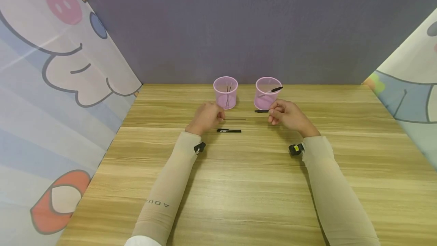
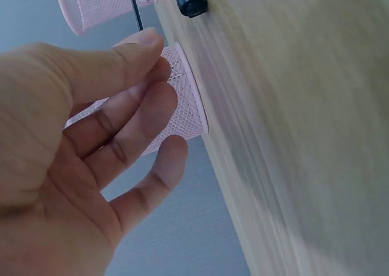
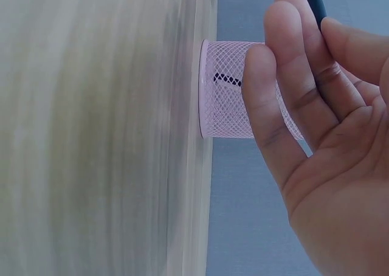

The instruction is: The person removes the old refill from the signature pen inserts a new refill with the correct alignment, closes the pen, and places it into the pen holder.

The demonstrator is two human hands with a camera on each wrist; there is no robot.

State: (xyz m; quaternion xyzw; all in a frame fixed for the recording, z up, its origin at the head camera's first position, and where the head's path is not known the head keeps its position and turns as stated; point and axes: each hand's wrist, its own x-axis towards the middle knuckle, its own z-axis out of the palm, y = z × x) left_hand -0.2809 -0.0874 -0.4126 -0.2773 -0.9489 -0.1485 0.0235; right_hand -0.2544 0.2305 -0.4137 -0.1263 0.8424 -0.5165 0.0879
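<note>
My left hand point(image 1: 206, 118) pinches the end of a thin dark rod point(image 1: 235, 119) between thumb and fingertips, the rod pointing right; the left wrist view shows this rod point(image 2: 135, 8) too. A black pen point(image 1: 261, 111) is pinched in my right hand point(image 1: 288, 116), its free end pointing left; the right wrist view shows part of that pen point(image 3: 313, 2). Behind the left hand stands a pink mesh cup point(image 1: 220, 96) with several thin rods in it. Behind the right hand, another pink mesh cup point(image 1: 260, 102) holds a black-ended pen point(image 1: 277, 89), which leans on its rim.
A second black pen point(image 1: 229, 130) lies on the wooden table point(image 1: 239, 193) in front of the left hand. A grey panel point(image 1: 239, 29) rises along the table's back edge. Cartoon-printed curtains point(image 1: 41, 124) hang at both sides.
</note>
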